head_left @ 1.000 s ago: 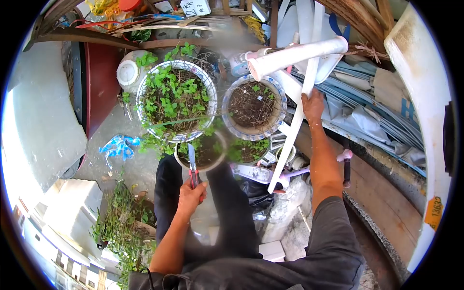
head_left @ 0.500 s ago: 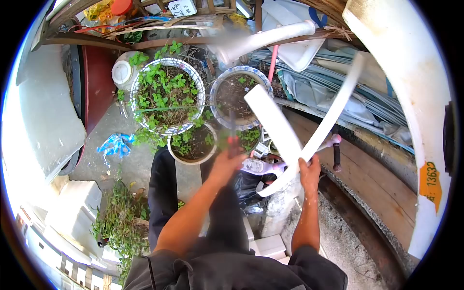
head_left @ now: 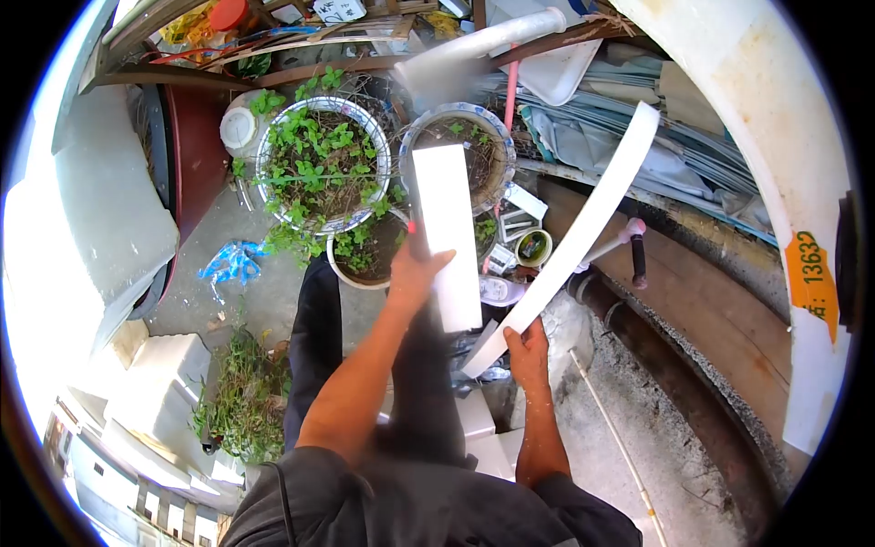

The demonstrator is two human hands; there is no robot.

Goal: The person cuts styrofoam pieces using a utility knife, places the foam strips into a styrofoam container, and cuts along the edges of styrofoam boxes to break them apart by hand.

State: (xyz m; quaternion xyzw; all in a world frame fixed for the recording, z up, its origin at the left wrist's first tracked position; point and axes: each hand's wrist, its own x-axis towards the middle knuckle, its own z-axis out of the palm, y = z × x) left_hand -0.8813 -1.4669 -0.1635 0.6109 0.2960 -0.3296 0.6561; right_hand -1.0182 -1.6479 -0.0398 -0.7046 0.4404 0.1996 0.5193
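My left hand (head_left: 417,272) is closed around a red-handled tool, apparently a knife (head_left: 412,228). Its dark blade is mostly hidden. The thumb of the same hand presses on a short, flat white foam piece (head_left: 447,237) standing roughly upright in view. My right hand (head_left: 528,351) grips the lower part of a long, slightly curved white foam strip (head_left: 583,228), which slants up to the right. The two white pieces are apart, with a gap between them.
Round planters (head_left: 365,223) with green plants stand ahead. A pink-and-white scooter-like handle (head_left: 629,232) and a rusty pipe (head_left: 665,365) lie to the right. A blue plastic bag (head_left: 235,263) is on the floor, and white foam boxes (head_left: 164,365) are at left.
The two white pieces, earlier meeting in a V at my right hand, are now separated. My left hand has taken hold of the shorter one; my right hand has moved lower and leftward.
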